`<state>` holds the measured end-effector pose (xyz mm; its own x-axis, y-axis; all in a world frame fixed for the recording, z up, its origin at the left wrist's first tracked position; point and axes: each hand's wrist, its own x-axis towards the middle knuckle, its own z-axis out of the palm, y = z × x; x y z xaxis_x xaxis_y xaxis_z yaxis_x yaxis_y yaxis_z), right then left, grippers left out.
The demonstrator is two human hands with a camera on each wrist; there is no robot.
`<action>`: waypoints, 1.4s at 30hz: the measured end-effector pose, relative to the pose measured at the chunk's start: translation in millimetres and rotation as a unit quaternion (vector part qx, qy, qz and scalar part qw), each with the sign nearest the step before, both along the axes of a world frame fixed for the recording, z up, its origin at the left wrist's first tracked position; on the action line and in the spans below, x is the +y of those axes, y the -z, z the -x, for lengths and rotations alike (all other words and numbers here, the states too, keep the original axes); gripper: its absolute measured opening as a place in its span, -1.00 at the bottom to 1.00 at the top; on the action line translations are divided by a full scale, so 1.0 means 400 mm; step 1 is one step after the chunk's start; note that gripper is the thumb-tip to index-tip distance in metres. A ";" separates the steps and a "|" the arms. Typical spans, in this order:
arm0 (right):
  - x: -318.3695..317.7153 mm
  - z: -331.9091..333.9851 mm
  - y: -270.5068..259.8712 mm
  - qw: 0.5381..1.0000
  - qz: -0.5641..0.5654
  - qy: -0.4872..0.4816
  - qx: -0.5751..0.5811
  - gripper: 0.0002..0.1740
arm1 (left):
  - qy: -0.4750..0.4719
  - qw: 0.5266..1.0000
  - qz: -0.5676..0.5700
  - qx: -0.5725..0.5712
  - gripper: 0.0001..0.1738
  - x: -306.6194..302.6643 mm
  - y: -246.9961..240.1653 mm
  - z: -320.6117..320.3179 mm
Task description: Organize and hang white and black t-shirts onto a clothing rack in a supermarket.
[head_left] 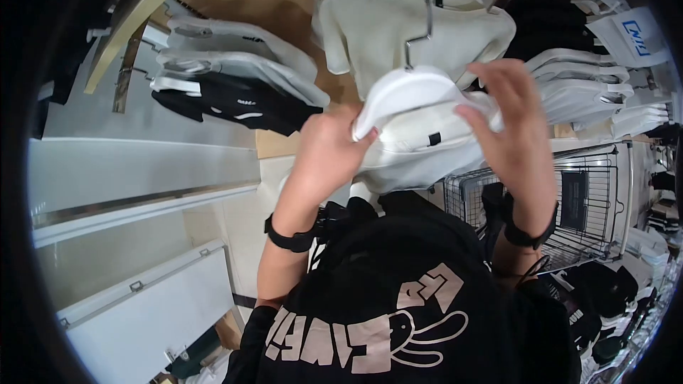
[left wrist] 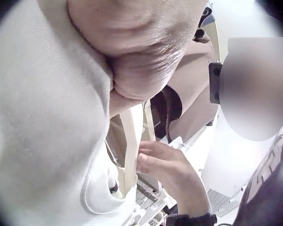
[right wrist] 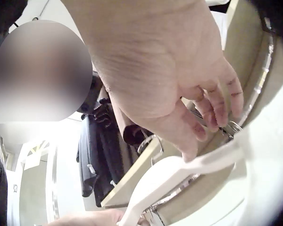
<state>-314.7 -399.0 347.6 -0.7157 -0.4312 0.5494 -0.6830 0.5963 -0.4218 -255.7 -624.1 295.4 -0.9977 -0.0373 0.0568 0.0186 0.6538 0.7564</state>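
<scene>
Left hand (head_left: 324,149): my thumb curls over the left end of the white hanger (head_left: 405,89) and clamps it together with the cloth beneath.
Right hand (head_left: 509,114): the fingers are loosely bent and a little spread. The thumb tip rests on the hanger's other arm, and I see nothing pinched between thumb and fingers.
Where it is: a cream top (head_left: 420,146) hangs off the hanger in front of my chest. It sits between both hands, above the wire basket (head_left: 590,199) and below the hanging cream shirt (head_left: 398,28).
Hook (head_left: 420,21): bare metal that stands up from the hanger's middle, with neither hand on it.
Feel of the top: I judge it soft, light and limp. It will sag and slide off a smooth arm if I tilt the hanger.
Feel of the hanger: stiff, smooth plastic, light, and probably slippery under cloth.
Where to hold: the hanger's ends or its neck under the hook, and the top by its shoulder seams rather than the loose body.
Nearby: black tops (head_left: 235,103) hang at the left.
</scene>
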 end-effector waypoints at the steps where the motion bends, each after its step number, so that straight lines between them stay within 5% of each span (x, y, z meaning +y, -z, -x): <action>1: -0.006 -0.018 -0.021 0.998 -0.008 0.036 0.057 -0.73 | -0.015 0.999 -0.037 -0.004 -0.71 -0.025 -0.008 -0.012; 4: -0.012 -0.064 -0.049 0.998 -0.014 0.036 -0.039 -0.80 | -0.041 0.995 -0.087 0.021 -0.72 -0.078 -0.024 -0.048; 6: -0.031 -0.077 -0.019 0.929 0.043 -0.037 -0.365 -0.80 | -0.055 0.981 -0.187 -0.002 -0.74 -0.093 -0.044 -0.073; 11: -0.161 -0.109 0.027 0.804 0.195 -0.058 -0.559 -0.76 | -0.075 0.980 -0.182 -0.028 -0.74 -0.154 -0.079 -0.128; 15: -0.195 -0.113 0.028 0.792 0.174 -0.105 -0.576 -0.78 | -0.093 0.967 -0.237 -0.022 -0.76 -0.186 -0.085 -0.168; 20: -0.245 -0.129 0.025 0.694 0.288 -0.158 -0.641 -0.83 | -0.116 0.966 -0.229 -0.025 -0.76 -0.223 -0.083 -0.211; 24: -0.291 -0.151 0.057 0.668 0.334 -0.172 -0.642 -0.82 | -0.147 0.961 -0.231 -0.035 -0.76 -0.251 -0.071 -0.241; 30: -0.351 -0.179 0.077 0.648 0.350 -0.244 -0.631 -0.77 | -0.197 0.949 -0.242 -0.037 -0.77 -0.281 -0.077 -0.284; 42: -0.409 -0.173 0.079 0.626 0.323 -0.213 -0.677 -0.83 | -0.234 0.942 -0.236 -0.041 -0.76 -0.325 -0.067 -0.332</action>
<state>-245.5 -562.7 316.0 -0.6100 -0.7418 -0.2787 0.5226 -0.1122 -0.8452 -122.7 -754.3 322.2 -0.8663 -0.4755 -0.1531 -0.2595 0.1664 0.9513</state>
